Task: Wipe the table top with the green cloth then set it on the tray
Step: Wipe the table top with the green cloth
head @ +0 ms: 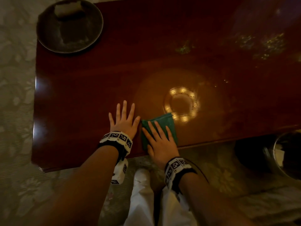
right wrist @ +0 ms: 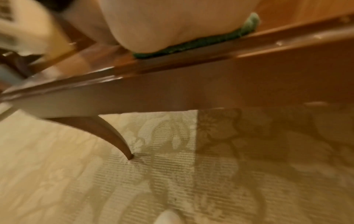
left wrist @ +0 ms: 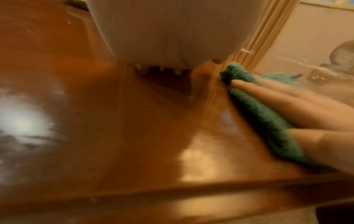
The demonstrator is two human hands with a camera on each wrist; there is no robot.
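A folded green cloth (head: 164,123) lies on the glossy dark wooden table top (head: 97,75), close to its near edge. My right hand (head: 158,139) presses flat on the cloth with straight, spread fingers. My left hand (head: 123,119) lies flat on the bare wood just left of the cloth, fingers spread. In the left wrist view the green cloth (left wrist: 264,119) shows under the right hand's fingers (left wrist: 283,97). The right wrist view shows the palm on the cloth (right wrist: 191,44) at the table's edge (right wrist: 172,63). A round dark metal tray (head: 70,26) sits at the far left corner.
A pale folded item (head: 68,8) lies on the tray's far side. A ring of lamp light reflects on the wood (head: 181,105) right of the cloth. A dark round container (head: 286,154) stands on the patterned carpet (head: 16,95) at the right. A curved table leg (right wrist: 111,133) meets the carpet.
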